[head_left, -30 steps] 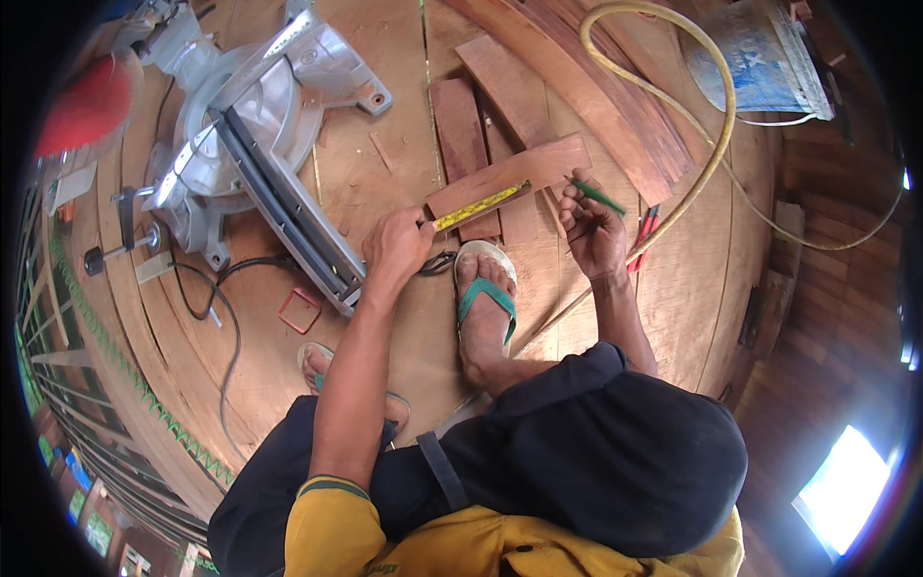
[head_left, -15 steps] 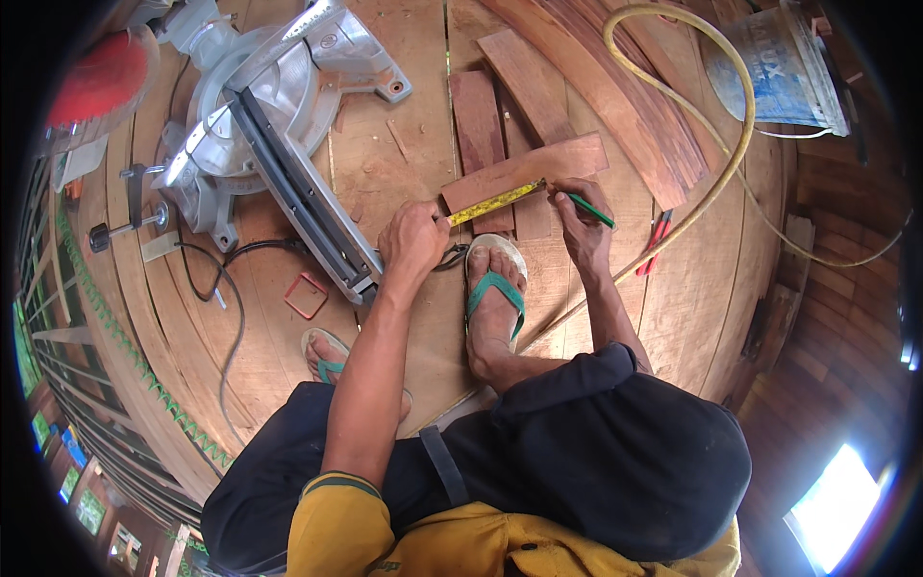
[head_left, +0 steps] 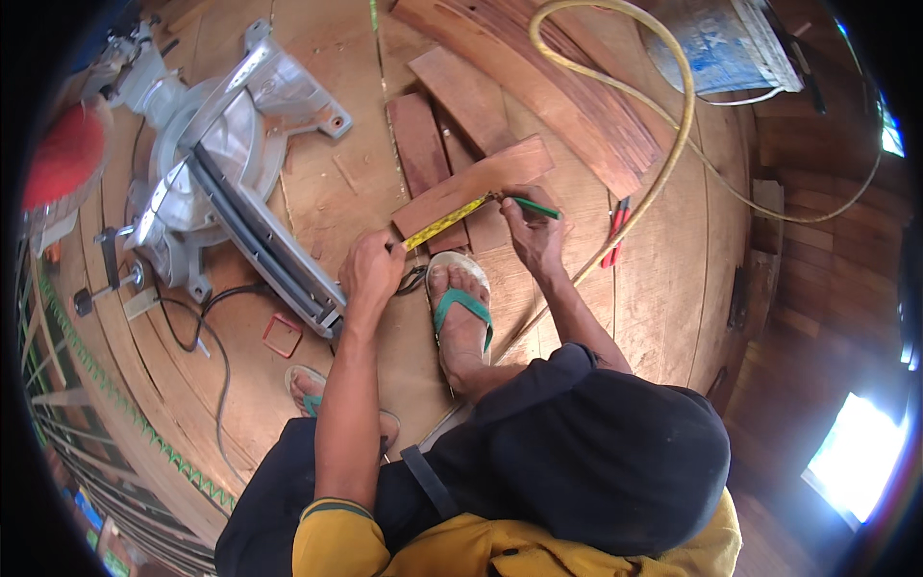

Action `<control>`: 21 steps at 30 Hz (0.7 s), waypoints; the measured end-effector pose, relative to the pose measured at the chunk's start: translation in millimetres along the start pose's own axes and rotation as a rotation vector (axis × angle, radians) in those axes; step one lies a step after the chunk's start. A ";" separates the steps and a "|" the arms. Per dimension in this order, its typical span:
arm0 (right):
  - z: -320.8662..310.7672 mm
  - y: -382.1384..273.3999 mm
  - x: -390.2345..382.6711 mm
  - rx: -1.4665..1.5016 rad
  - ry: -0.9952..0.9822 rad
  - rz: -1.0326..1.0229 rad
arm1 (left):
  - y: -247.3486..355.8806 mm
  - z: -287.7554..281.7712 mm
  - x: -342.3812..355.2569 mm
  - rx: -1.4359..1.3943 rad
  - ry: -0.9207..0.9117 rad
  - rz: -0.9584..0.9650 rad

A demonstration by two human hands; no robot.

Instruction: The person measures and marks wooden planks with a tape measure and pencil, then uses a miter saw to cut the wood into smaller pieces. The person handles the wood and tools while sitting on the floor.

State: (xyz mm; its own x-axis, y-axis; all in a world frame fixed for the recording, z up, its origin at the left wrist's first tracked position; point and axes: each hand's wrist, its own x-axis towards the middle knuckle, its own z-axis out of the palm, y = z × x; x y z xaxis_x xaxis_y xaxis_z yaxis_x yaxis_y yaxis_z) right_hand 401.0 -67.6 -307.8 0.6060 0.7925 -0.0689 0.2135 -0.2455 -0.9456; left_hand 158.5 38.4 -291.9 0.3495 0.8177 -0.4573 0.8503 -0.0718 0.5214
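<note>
A yellow tape measure stretches along the near edge of a short reddish-brown wooden board. My left hand is closed on the tape near the board's left end; whether the case sits in that palm is hidden. At the tape's other end, my right hand grips a slim green pencil, its fingertips by the blade. The board lies across other planks, one of them a short plank. Just below is my right foot in a green-strapped flip-flop.
A miter saw stands at left, its black cable trailing on the plank floor. Long boards, a yellowish hose, a blue-white bucket and red-handled pliers lie to the right. A small red frame lies at left.
The whole view has shifted, so the scene sits further left in the picture. Both hands keep about the same places along the board, still on the tape and the pencil.
</note>
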 end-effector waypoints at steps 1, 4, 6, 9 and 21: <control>0.5 -1.0 0.0 -0.019 0.004 -0.011 | -0.4 -3.8 -1.4 0.013 0.002 -0.014; -0.4 -4.1 0.1 -0.053 0.009 -0.010 | -2.6 -0.9 -0.3 0.012 0.038 0.049; 0.5 -8.0 -0.6 -0.044 0.008 0.035 | -3.1 0.3 0.5 0.027 0.045 0.047; -0.5 -9.2 -0.8 -0.140 0.000 -0.023 | -2.9 1.1 -0.5 0.029 0.067 0.068; 0.9 -6.4 -2.7 -0.240 -0.002 -0.148 | 0.0 0.5 -3.1 0.015 0.073 0.077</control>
State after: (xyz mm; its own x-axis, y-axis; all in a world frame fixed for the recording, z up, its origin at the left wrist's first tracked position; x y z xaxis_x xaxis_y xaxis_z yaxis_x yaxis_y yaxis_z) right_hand 397.3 -67.6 -301.9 0.5532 0.8306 0.0634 0.4749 -0.2519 -0.8432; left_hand 157.6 35.6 -290.9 0.3849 0.8490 -0.3620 0.8281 -0.1445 0.5416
